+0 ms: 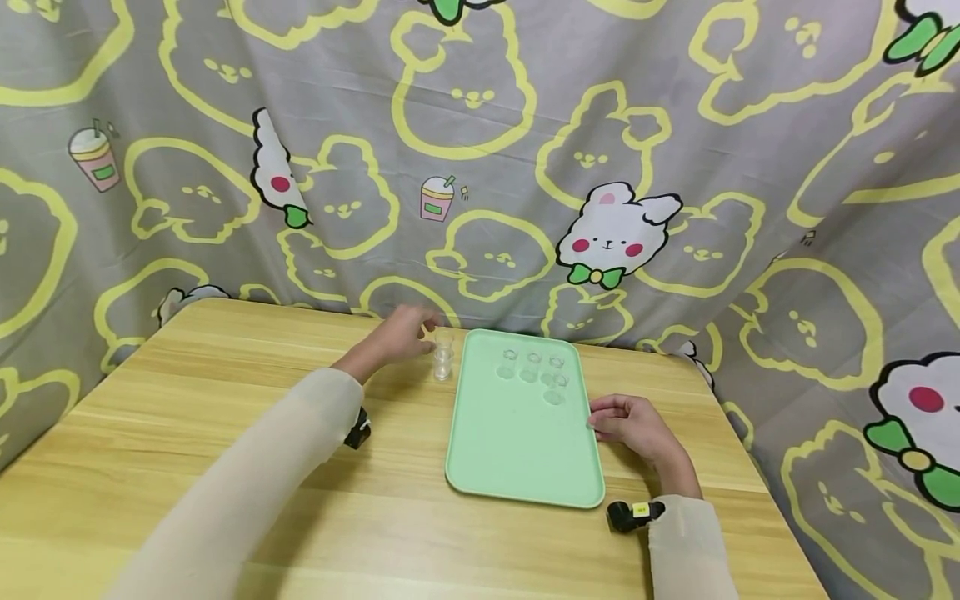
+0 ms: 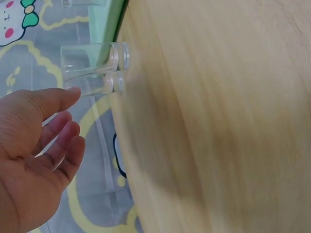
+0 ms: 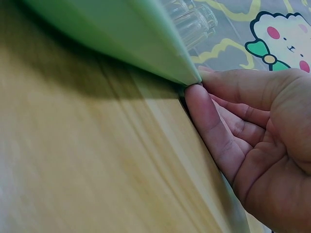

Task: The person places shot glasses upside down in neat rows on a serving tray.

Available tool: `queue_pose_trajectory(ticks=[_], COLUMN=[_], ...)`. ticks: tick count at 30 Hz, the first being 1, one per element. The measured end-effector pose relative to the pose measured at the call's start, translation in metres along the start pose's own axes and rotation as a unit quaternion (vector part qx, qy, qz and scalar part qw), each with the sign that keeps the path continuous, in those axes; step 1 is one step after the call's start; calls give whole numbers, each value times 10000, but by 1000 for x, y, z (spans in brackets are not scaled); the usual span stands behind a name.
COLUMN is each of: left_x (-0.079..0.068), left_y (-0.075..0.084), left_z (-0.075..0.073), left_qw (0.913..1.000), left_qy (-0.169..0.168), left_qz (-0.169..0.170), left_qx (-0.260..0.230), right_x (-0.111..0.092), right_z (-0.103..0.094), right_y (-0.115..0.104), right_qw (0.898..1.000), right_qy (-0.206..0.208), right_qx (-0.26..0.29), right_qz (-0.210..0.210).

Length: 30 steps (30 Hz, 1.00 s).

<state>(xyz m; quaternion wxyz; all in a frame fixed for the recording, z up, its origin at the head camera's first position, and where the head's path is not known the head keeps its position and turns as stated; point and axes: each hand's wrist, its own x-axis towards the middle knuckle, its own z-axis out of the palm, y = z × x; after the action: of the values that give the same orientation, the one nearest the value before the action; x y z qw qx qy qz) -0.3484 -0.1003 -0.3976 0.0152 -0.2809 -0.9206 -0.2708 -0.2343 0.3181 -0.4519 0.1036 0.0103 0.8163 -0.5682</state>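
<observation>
Apart, hands (image 1: 407, 333) (image 1: 636, 427) flank tray (image 1: 517, 454), cups (image 1: 443, 357) beside edge, broad tabletop (image 1: 202, 375) leftward

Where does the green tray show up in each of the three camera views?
Head: the green tray, whole, lower half, just right of centre.
Left wrist: part of it at the top, left of centre.
Right wrist: part of it at upper left, touching the right hand.
Shared landmark: the wooden table.
</observation>
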Motion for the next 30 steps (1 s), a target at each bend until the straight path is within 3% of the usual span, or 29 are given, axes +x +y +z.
queue_pose_trajectory(ticks=[10,15,30], left_x=[0,2,8], left_y=[-9,-13,-24], left_z=[10,16,36], left_qw=[9982,9976,9934], left_qy=[-298,-404,-130], left_qz=[-363,-372,-330], left_qx=[-364,-417,-1089], right_x=[0,1,0], right_z=[0,0,-1], right_y=[0,1,0], right_qw=[10000,10000,10000], right_qy=[3,7,27], right_qx=[26,43,67], right_qz=[22,15,-42])
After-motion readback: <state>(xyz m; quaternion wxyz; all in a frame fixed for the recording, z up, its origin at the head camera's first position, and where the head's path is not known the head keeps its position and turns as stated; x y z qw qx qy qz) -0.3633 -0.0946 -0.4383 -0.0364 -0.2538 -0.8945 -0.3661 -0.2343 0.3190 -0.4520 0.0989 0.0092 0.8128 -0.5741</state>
